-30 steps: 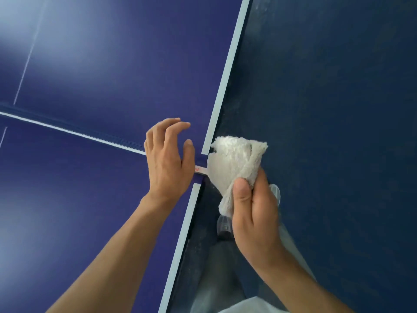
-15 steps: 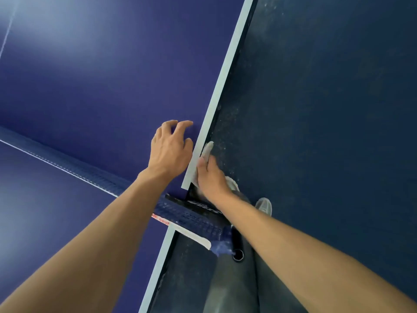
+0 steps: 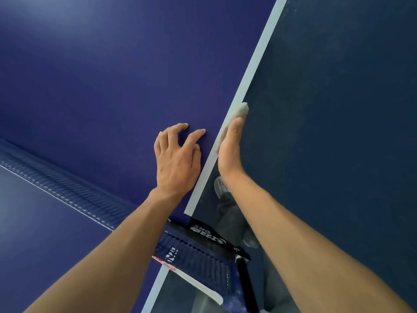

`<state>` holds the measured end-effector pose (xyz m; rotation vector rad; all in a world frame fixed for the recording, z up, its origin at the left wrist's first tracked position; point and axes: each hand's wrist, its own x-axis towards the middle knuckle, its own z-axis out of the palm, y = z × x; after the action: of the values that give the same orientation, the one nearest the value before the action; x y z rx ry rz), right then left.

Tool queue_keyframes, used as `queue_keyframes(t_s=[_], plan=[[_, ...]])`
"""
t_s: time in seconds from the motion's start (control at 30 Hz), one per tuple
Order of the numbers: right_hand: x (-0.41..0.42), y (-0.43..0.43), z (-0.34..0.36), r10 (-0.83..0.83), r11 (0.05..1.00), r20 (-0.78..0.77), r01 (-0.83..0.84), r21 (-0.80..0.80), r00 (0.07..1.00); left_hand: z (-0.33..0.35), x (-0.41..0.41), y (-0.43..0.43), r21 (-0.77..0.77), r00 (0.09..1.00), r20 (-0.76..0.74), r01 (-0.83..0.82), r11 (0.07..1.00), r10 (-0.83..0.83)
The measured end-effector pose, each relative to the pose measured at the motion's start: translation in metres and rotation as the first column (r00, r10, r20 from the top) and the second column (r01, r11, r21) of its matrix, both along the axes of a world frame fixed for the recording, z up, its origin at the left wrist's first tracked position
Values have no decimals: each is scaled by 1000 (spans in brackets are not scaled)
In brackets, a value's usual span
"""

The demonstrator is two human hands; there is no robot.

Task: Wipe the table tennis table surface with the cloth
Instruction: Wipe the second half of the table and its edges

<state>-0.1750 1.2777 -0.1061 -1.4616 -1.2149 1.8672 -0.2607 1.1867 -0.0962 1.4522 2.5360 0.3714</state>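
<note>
The blue table tennis table (image 3: 112, 86) fills the left of the view, and its white side line (image 3: 255, 71) runs diagonally up to the right. My right hand (image 3: 230, 150) lies flat along the table's side edge and presses the white cloth (image 3: 243, 108) against it. Only the cloth's tip, beyond my fingertips, and a strip by the edge show. My left hand (image 3: 176, 159) rests on the table top just inside the line, fingers arched with the tips touching the surface, holding nothing.
The net (image 3: 67, 188) crosses the lower left, and its black clamp and post (image 3: 209, 236) stick out past the table edge below my forearms. Dark blue floor (image 3: 338, 109) lies to the right. My shoe (image 3: 220, 187) shows below the right wrist.
My right hand went from holding the bunched cloth in the air to pressing it flat on the table's side edge, then slid it farther along. My left hand moved past the net.
</note>
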Motion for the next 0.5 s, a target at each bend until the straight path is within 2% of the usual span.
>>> queue_keyframes(t_s=[0.17, 0.23, 0.33, 0.4, 0.5], plan=[[43, -103, 9, 204, 970, -149, -220, -99, 967, 0, 4, 11, 31, 996, 8, -92, 995, 91], [40, -110, 11, 175, 965, -174, -203, -163, 969, 4, 4, 18, 29, 993, 41, -114, 993, 113], [12, -45, 8, 10, 988, -98, -25, -153, 995, 9, -1, 32, 0, 991, 67, -113, 994, 113], [-6, 29, -1, -54, 998, -41, 53, -38, 998, 9, -4, 43, -7, 992, 70, -101, 995, 101], [-21, 134, -17, -130, 989, -70, 134, 60, 989, 5, -5, 70, 13, 997, 40, -63, 998, 63]])
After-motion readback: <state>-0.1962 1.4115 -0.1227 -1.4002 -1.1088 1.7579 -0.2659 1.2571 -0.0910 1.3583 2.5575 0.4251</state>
